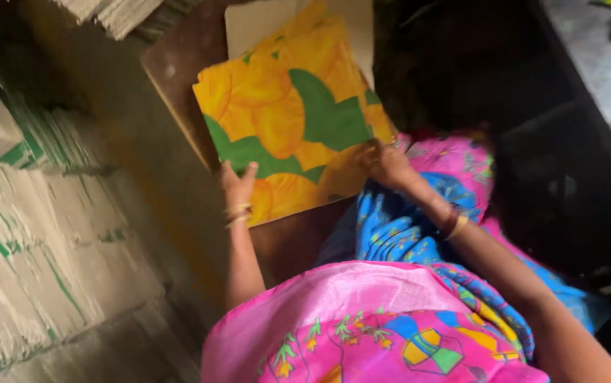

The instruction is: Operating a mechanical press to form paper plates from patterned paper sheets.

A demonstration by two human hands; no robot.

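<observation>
My left hand (238, 186) lies flat, fingers released, on the lower left edge of the yellow and green printed sheet (292, 117). My right hand (385, 164) pinches the sheet's lower right edge. The sheet rests on a brown board (178, 78). Stacked cartons (29, 234) stand beyond the board's left edge.

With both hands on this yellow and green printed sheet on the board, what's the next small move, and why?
Probably smooth the printed sheet flat and square it to the pale sheet beneath. The left hand presses its near left edge and the right hand its near right corner, yet it lies skewed across the wooden board.
</observation>
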